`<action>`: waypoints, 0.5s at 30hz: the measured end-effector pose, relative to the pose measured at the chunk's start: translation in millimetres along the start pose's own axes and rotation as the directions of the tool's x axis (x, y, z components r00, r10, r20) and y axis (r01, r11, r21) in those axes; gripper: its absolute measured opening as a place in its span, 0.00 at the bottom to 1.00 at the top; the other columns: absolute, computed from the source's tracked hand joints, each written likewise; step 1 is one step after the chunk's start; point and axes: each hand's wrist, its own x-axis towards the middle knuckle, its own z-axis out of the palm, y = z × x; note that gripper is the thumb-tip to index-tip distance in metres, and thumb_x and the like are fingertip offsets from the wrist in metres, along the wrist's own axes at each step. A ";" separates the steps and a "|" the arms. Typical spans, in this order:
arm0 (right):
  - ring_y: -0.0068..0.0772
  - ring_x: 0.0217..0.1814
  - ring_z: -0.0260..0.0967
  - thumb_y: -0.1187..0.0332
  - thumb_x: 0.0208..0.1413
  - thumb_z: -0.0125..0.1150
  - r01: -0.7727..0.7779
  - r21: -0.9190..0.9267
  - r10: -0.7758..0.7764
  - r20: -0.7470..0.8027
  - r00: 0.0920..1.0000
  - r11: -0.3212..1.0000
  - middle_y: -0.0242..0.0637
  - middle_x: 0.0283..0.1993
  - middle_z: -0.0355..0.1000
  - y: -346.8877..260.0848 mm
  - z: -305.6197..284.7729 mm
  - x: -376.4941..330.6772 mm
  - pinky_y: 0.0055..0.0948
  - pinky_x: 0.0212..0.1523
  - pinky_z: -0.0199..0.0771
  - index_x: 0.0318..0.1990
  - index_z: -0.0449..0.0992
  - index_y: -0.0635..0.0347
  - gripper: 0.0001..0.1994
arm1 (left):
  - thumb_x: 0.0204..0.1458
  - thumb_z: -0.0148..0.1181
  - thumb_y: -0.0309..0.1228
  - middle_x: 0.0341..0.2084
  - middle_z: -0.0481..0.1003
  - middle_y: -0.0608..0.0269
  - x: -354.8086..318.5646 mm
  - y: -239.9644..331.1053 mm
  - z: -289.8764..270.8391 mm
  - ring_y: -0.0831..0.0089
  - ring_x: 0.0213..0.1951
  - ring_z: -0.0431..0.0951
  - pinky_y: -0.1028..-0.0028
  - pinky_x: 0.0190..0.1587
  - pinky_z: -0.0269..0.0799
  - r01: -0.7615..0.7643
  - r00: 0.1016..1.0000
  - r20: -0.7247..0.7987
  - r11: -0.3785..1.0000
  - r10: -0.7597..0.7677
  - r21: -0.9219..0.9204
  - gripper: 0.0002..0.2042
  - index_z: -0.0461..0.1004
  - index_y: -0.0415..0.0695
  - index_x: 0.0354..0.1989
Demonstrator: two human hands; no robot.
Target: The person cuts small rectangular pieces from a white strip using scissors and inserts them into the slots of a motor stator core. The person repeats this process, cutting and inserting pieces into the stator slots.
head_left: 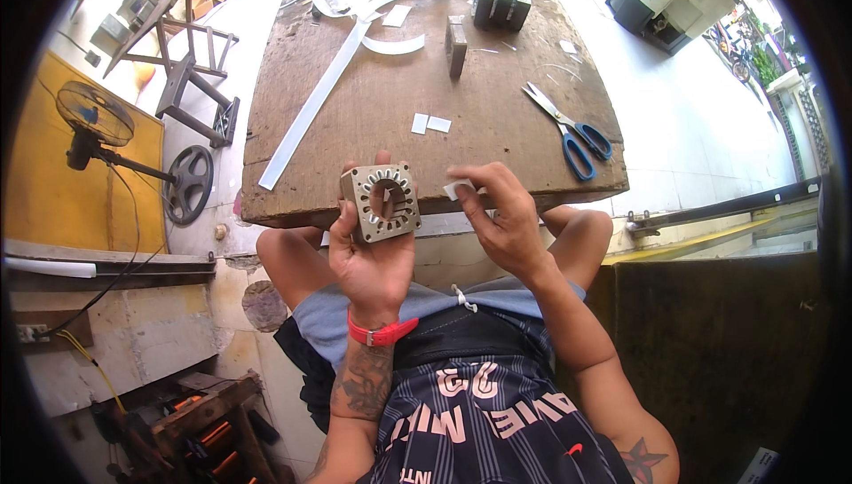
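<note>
Fingers (pixel 355 218) grip stator core (pixel 382 203) (beside table edge (pixel 284 218)).

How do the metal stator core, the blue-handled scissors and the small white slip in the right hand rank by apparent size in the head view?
1. Scissors and metal stator core: look about alike; the core sits nearer the camera, so unsure.
2. Small white slip: clearly smallest.

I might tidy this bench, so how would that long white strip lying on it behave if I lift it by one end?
The long white strip looks thin and flat, so it would probably droop and flex. It seems light, likely sliding easily over the wooden bench.
</note>
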 end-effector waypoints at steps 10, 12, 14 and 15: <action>0.43 0.43 0.76 0.79 0.50 0.75 0.357 -0.228 -0.367 -0.002 0.930 0.906 0.40 0.42 0.76 -12.0 8.7 15.1 0.40 0.44 0.80 0.49 0.81 0.57 0.17 | 0.64 0.54 0.34 0.75 0.60 0.50 -9.5 -9.7 13.0 0.59 0.72 0.64 0.58 0.75 0.60 -0.111 0.993 0.068 0.961 0.097 0.255 0.29 0.58 0.50 0.74; 0.43 0.44 0.76 0.79 0.49 0.75 0.380 -0.244 -0.386 0.022 0.922 0.892 0.40 0.43 0.76 -11.5 10.6 15.6 0.41 0.44 0.80 0.47 0.81 0.57 0.17 | 0.64 0.54 0.34 0.74 0.60 0.50 -9.8 -11.1 14.2 0.59 0.72 0.64 0.58 0.75 0.59 -0.114 0.992 0.088 0.956 0.094 0.270 0.29 0.57 0.50 0.74; 0.42 0.45 0.76 0.78 0.50 0.73 0.400 -0.267 -0.398 0.063 0.915 0.877 0.39 0.45 0.75 -11.2 11.1 14.9 0.40 0.45 0.80 0.47 0.80 0.57 0.16 | 0.64 0.54 0.34 0.74 0.60 0.50 -9.7 -11.2 14.4 0.59 0.72 0.64 0.59 0.75 0.59 -0.126 0.990 0.103 0.948 0.100 0.293 0.29 0.57 0.49 0.74; 0.42 0.45 0.76 0.78 0.51 0.72 0.417 -0.282 -0.407 0.095 0.908 0.864 0.38 0.45 0.75 -11.0 9.9 14.1 0.40 0.46 0.80 0.47 0.80 0.57 0.16 | 0.64 0.54 0.34 0.74 0.60 0.50 -9.3 -10.9 14.3 0.60 0.72 0.65 0.59 0.75 0.59 -0.138 0.988 0.110 0.942 0.109 0.307 0.29 0.58 0.49 0.73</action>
